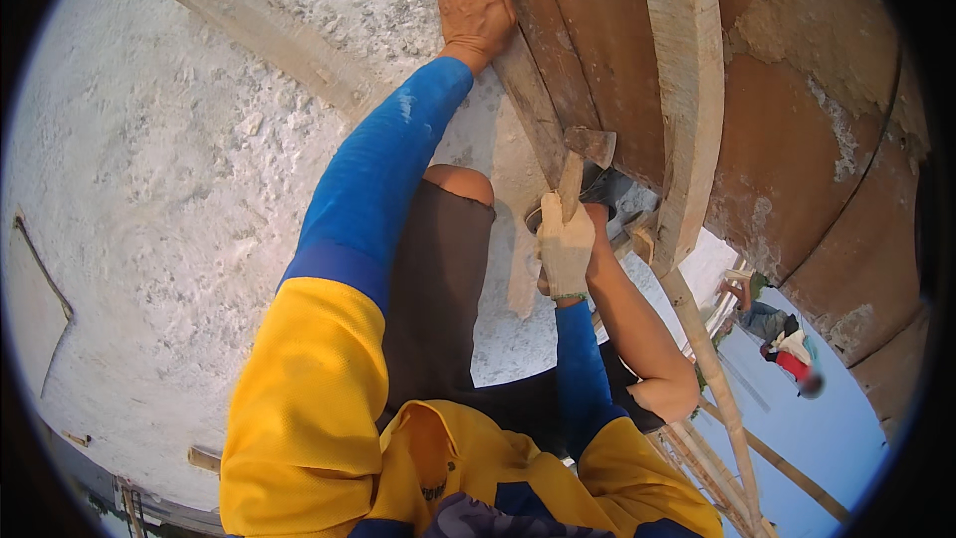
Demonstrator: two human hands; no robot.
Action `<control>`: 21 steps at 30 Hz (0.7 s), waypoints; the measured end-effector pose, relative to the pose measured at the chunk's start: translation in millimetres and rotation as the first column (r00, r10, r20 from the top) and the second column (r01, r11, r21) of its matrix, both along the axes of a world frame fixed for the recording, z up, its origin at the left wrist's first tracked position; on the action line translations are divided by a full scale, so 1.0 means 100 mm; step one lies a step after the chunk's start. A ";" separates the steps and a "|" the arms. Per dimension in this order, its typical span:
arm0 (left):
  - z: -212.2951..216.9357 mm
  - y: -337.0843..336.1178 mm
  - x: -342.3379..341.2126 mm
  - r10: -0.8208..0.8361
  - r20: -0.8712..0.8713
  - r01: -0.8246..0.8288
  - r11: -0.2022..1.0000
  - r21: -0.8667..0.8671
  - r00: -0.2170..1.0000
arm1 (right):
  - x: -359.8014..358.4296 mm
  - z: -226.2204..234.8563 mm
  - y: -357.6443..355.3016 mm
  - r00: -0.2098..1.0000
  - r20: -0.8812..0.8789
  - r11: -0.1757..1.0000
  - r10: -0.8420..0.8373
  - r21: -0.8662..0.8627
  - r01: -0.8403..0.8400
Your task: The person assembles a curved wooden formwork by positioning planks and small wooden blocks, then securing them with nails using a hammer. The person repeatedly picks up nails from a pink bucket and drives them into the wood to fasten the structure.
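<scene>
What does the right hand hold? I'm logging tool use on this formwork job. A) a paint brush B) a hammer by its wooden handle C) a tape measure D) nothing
B: the gloved right hand grips the wooden handle of a hammer, head up by the brown formwork board, while the bare left hand presses flat on that board's edge.

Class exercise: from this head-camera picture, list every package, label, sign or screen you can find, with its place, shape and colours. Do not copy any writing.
No packages, labels, signs or screens are in view.
Only print: a small dark mark on the chest of the yellow shirt, bottom centre, too small to make out.
</scene>
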State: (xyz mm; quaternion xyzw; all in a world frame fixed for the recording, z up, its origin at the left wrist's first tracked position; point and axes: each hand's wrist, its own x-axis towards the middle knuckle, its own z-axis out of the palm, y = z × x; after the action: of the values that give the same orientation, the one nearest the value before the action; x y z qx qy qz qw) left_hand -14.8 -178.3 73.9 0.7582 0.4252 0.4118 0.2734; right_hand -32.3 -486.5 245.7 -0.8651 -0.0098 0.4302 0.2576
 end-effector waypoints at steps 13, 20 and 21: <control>0.05 0.00 -0.01 -0.012 0.037 0.014 0.998 -0.058 0.999 | -0.08 -0.11 -0.03 0.964 -0.184 0.982 -0.191 -0.039 0.187; 0.06 -0.12 -0.03 -0.058 0.042 0.064 0.987 -0.145 0.997 | -0.39 0.06 -0.35 0.744 0.666 0.940 -0.063 0.289 -0.179; 0.06 -0.09 -0.03 -0.079 0.043 0.085 0.983 -0.164 0.996 | -0.30 -0.01 -0.30 0.905 0.404 0.949 -0.133 0.316 -0.001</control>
State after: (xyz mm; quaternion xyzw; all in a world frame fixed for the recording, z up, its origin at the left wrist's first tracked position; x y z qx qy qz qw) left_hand -18.2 -187.5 80.2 0.7420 0.4214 0.3771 0.3600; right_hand -62.7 -516.2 245.1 -0.8861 -0.1024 0.2179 0.3960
